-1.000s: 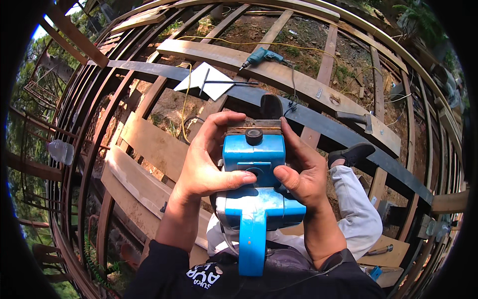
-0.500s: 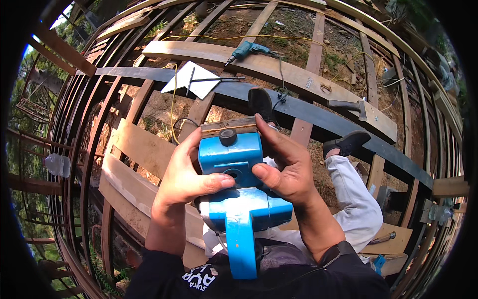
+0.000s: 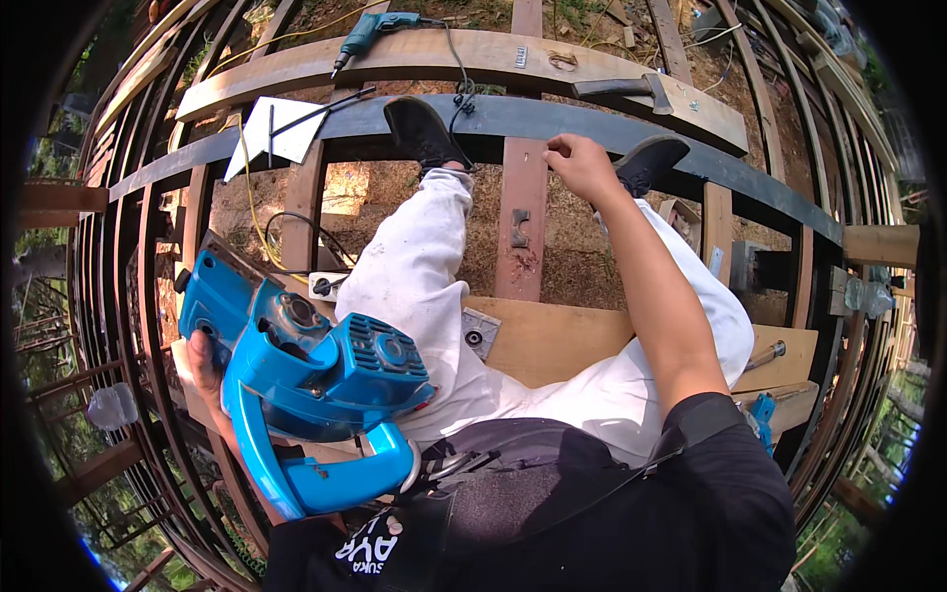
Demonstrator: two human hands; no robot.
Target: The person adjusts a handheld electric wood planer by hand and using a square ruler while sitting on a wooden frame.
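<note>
The left hand (image 3: 205, 363) gripped a blue power planer (image 3: 296, 380), its fingers closed under the body, the tool tilted beside the thigh. The right hand (image 3: 582, 166) reached forward, fingers pinched shut against a reddish wooden slat (image 3: 521, 232), holding nothing visible.

Bright blue power planer (image 3: 306, 385), all blue body and handle with dark vent slots, a white band at the handle's base; white trousers (image 3: 434, 286), black shoes (image 3: 419, 128); black shirt (image 3: 631, 513) with white lettering; teal drill (image 3: 380, 28) on the pale wooden plank (image 3: 296, 71); yellow cord (image 3: 247, 168) trailing; dark grey beam (image 3: 552, 116); reddish-brown joist (image 3: 521, 237), white sheet (image 3: 261, 133)
</note>
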